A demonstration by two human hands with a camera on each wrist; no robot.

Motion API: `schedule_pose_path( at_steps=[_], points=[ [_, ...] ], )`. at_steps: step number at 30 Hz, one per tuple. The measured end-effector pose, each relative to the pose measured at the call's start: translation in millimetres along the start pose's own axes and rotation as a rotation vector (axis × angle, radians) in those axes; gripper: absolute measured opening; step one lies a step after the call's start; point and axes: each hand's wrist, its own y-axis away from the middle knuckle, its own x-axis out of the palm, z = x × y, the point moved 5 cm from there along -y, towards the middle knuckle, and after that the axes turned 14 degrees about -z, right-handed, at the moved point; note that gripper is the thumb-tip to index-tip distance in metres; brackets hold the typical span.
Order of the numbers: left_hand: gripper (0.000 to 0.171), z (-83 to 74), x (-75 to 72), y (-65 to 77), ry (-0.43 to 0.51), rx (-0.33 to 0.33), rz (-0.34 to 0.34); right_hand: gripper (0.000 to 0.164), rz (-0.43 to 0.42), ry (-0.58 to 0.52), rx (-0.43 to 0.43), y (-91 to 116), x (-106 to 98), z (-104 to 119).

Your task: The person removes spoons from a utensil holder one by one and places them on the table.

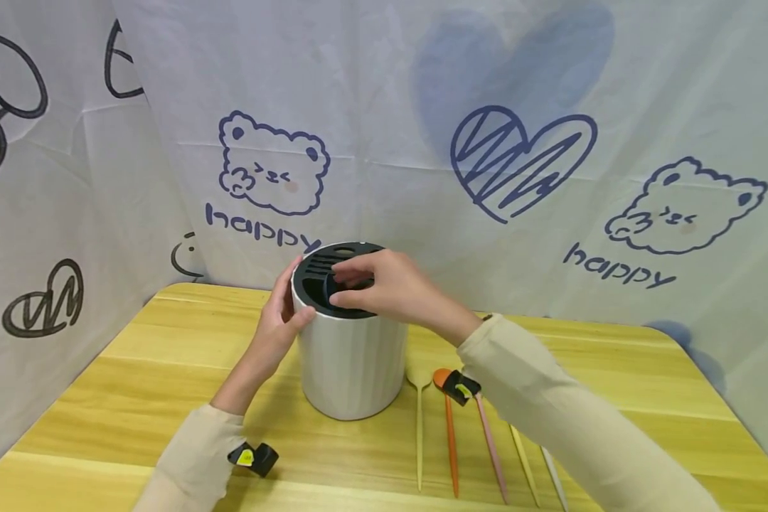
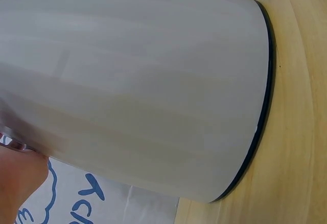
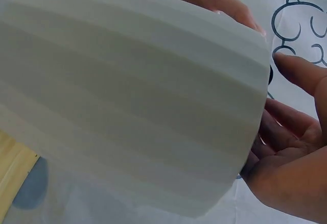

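Note:
A white ribbed utensil holder [image 1: 352,366] stands upright on the table, topped by a round black slotted lid [image 1: 313,267]. My left hand [image 1: 278,323] grips its upper left side, thumb at the front rim. In the left wrist view the holder's wall [image 2: 138,81] hides most of that hand. My right hand [image 1: 390,288] is over the lid, its thumb and bent fingers pinching a dark upright part at the lid's opening. In the right wrist view, the right hand's [image 3: 294,147] fingertips are partly hidden behind the rim.
Right of the holder lie several long-handled spoons, among them a pale yellow spoon [image 1: 419,419], an orange spoon [image 1: 450,434] and a pink-handled one [image 1: 491,451]. The right sleeve [image 1: 569,412] covers some of them. A printed cloth [image 1: 384,178] hangs behind the wooden table [image 1: 128,398].

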Motion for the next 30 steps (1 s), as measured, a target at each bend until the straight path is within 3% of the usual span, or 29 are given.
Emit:
schedule_pose_path(
  at_steps=[6,10,14,30],
  points=[
    [0.079,0.1,-0.7,-0.6,0.006,0.002,0.005,0.045,0.018,-0.007,-0.012,-5.3,6.3,1.7],
    [0.080,0.3,-0.8,-1.1,0.010,0.001,0.002,0.035,0.017,0.023,-0.027,-9.0,8.3,2.0],
    [0.080,0.7,-0.8,-1.7,0.006,-0.002,-0.001,0.028,-0.009,0.042,-0.025,-11.1,7.7,1.1],
    [0.078,3.1,-0.7,-0.5,0.001,0.009,-0.009,0.024,-0.080,0.007,0.024,-10.4,6.7,-4.2]
  ],
)
